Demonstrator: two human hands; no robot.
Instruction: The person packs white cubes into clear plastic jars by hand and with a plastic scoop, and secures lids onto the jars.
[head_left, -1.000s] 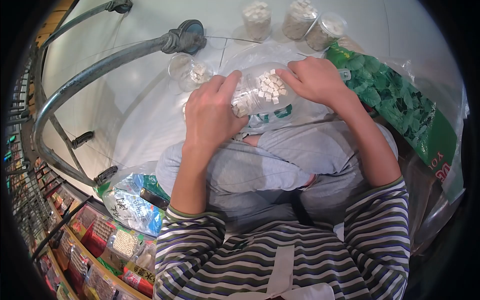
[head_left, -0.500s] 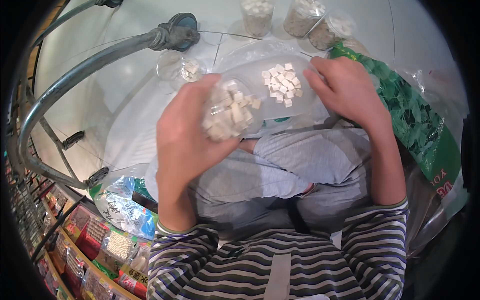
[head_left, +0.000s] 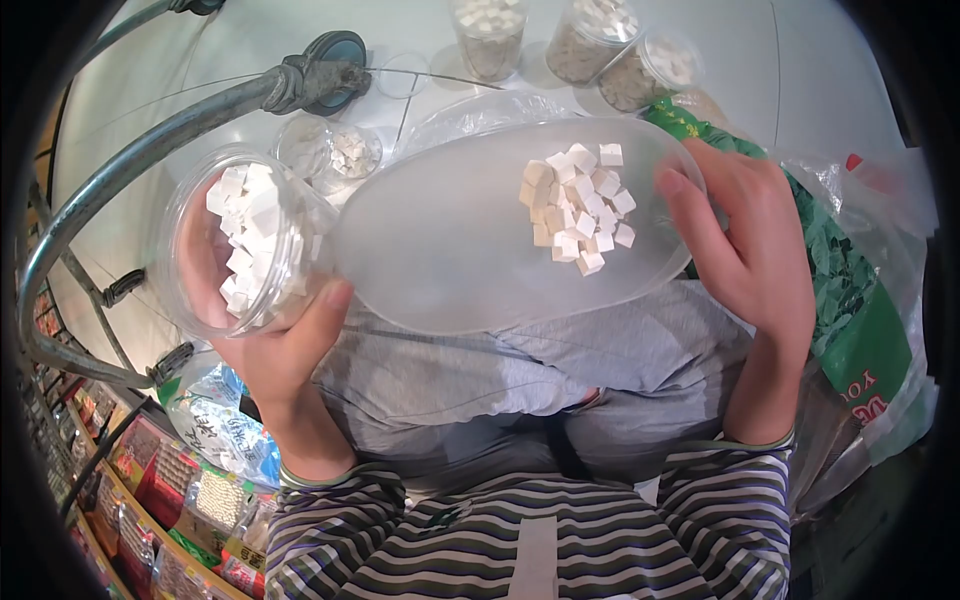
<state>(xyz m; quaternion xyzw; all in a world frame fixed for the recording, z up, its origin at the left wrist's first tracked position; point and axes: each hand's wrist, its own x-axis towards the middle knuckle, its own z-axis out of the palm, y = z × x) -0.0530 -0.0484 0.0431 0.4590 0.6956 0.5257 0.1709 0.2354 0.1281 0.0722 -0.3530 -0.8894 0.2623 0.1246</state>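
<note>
My left hand point(head_left: 275, 365) is wrapped round a clear plastic jar point(head_left: 318, 215), tilted with its open mouth facing up toward me. White cubes point(head_left: 250, 235) fill much of the jar. On the other side, my right hand point(head_left: 755, 235) grips the right end of a translucent oval plastic tray point(head_left: 430, 240), thumb near the rim and fingers partly hidden. A loose pile of off-white cubes point(head_left: 578, 205) lies toward the tray's right end. The tray is above my crossed legs, and its left end is close to the jar.
Several clear jars of cubes, including one jar point(head_left: 490, 45), stand on the tiled floor ahead. Another jar point(head_left: 345, 155) lies beyond the tray. At left is a metal frame point(head_left: 130, 150) with a caster wheel point(head_left: 340, 75). A green plastic bag point(head_left: 850, 280) lies right; packaged goods point(head_left: 215, 500) fill shelves lower left.
My left hand has swung the jar left, away from over the tray, and its mouth now faces me. The tray has come nearer and shows fully. My right hand has moved slightly right and down.
</note>
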